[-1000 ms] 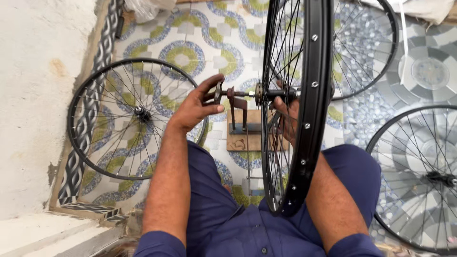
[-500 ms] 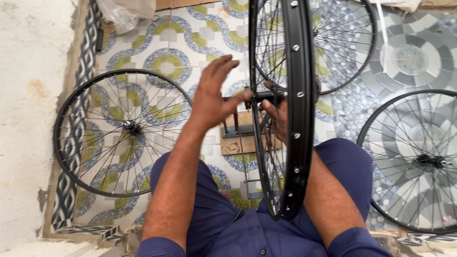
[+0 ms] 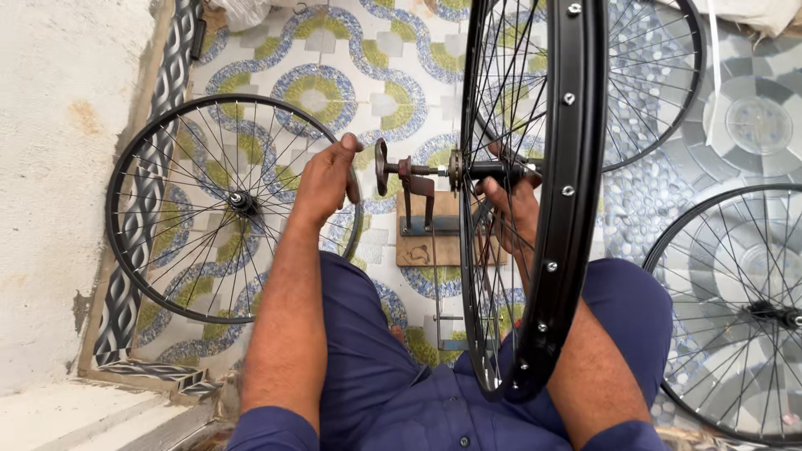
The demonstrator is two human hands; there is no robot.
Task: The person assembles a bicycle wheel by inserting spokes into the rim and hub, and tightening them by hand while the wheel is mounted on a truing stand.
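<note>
Two bare hands work at a black bicycle wheel (image 3: 566, 192) that stands upright on edge on a rusty stand (image 3: 418, 196) over the patterned tile floor (image 3: 368, 75), right between the person's knees. The left hand (image 3: 327, 177) hangs loosely curled and empty just beside the round end of the axle (image 3: 413, 169), while the right hand (image 3: 511, 205) reaches in behind the spokes at the hub, and how tightly its grip closes there I cannot tell. Three more wheels lie flat around: one on the left (image 3: 230, 207), one at top right (image 3: 660, 75), one on the right (image 3: 739, 313).
</note>
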